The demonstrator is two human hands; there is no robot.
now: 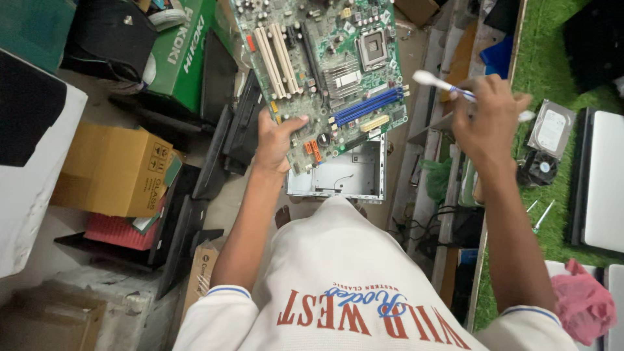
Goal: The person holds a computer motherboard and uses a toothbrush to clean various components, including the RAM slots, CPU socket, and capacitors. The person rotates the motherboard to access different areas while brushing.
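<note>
A green motherboard [325, 71] is held up in the air above the floor, tilted, gripped at its lower edge by the left hand [276, 140], thumb pressed on the component side. Cream and blue slots, a silver heat sink and a square processor socket are seen on its face; orange connectors sit near the thumb. The right hand [487, 120] is clenched around a white-headed brush with a blue-and-white handle [442, 84], raised just right of the board and not touching it.

Directly below the board an open grey metal computer case [341, 175] is seen on the floor. To the left, flat black panels [214, 156], a brown cardboard box [114, 169] and a green box [185, 52] are scattered. To the right, a worktop covered in green artificial turf [552, 39] carries a hard drive [552, 130], a small black fan [539, 169], a silver laptop [604, 182] and a pink cloth [585, 305].
</note>
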